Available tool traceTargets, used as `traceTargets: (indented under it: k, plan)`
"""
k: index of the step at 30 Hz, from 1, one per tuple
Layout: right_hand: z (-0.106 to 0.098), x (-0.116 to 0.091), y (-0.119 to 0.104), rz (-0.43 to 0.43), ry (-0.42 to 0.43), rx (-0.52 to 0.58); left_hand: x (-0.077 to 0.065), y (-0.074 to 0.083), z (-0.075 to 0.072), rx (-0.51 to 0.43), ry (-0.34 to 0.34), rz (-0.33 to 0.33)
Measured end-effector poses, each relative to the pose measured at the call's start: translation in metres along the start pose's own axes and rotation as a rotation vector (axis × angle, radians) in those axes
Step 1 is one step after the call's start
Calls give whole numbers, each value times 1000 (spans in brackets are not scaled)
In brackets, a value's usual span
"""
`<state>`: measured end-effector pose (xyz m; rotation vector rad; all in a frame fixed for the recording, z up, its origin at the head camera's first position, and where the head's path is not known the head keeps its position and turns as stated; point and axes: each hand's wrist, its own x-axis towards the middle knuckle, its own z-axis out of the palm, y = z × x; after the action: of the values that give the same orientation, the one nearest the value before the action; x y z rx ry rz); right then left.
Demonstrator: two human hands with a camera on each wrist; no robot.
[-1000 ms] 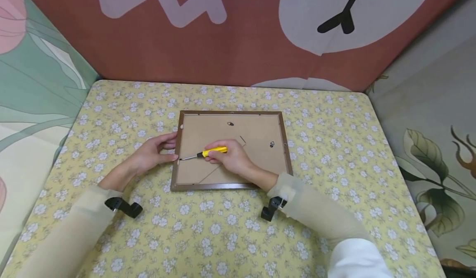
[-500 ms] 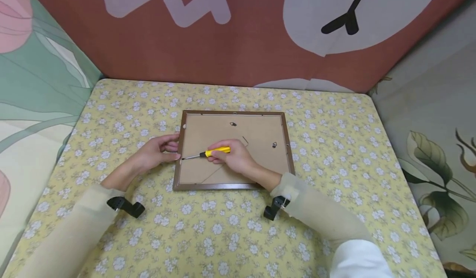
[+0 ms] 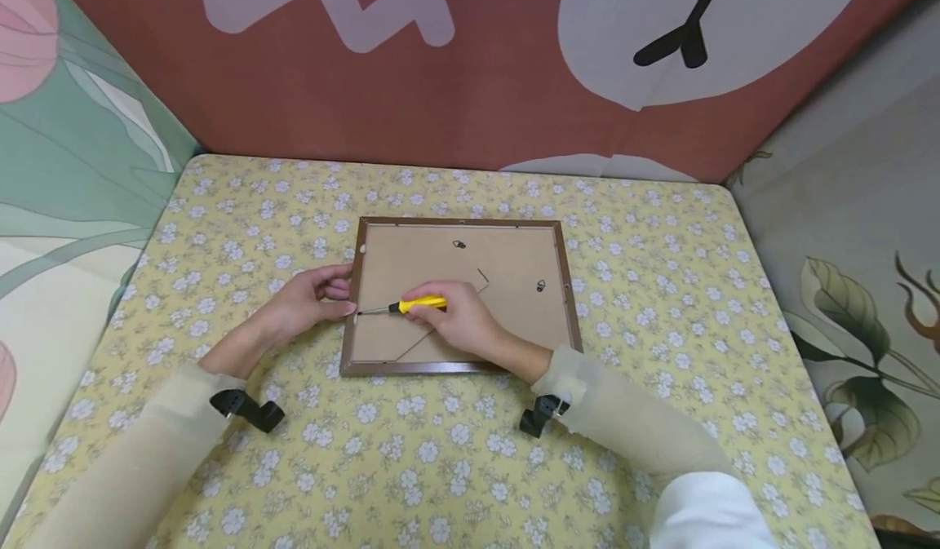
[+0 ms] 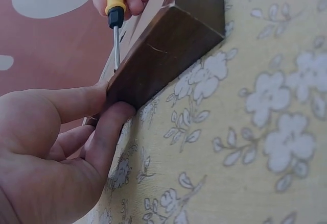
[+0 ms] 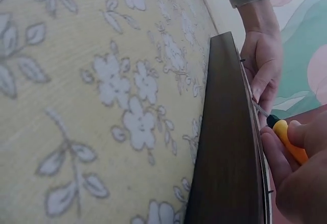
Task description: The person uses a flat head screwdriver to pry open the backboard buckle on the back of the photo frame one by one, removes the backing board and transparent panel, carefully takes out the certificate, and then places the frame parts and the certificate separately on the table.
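A brown picture frame point(image 3: 459, 223) lies face down on the table, its tan backing board point(image 3: 396, 263) facing up. My right hand point(image 3: 463, 316) grips the yellow handle of a screwdriver point(image 3: 423, 302). The shaft slants down leftward, its tip at a small dark tab on the inner left edge of the frame. My left hand point(image 3: 304, 300) holds that left edge, thumb at the top rim and fingers against the outer side. In the left wrist view, the screwdriver point(image 4: 116, 45) meets the rim just past the left thumb point(image 4: 84, 101).
The table wears a yellow flowered cloth point(image 3: 411, 484). Two small black hangers, one upper point(image 3: 459, 245) and one right point(image 3: 541, 286), sit on the backing board. Behind the table rises a reddish printed wall point(image 3: 470, 100). Black wrist cameras are strapped to both forearms.
The screwdriver's handle has tilted and turned slightly in my right hand, its tip staying at the same spot. My left hand keeps its hold on the frame's edge.
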<state>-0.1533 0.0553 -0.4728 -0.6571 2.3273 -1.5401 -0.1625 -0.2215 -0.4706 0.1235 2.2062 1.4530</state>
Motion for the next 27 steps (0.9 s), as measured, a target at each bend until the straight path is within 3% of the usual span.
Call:
traceTargets:
  k: [4,11,15,20,23,27]
  plan:
    - [-1,-1,-7,-81,8,-164,1,0,1,-7,8,1]
    - [-3,10,-44,-208,-75,-416,2,0,1,-35,2,11]
    - [0,24,-74,-166,-150,-558,2,0,0,-40,-5,23]
    - [12,46,-110,-130,-305,-743,3,1,0,-43,0,31]
    - [21,58,-124,-155,-357,-777,3,1,1,-42,8,43]
    - [32,67,-133,-152,-347,-759,3,1,0,-59,16,97]
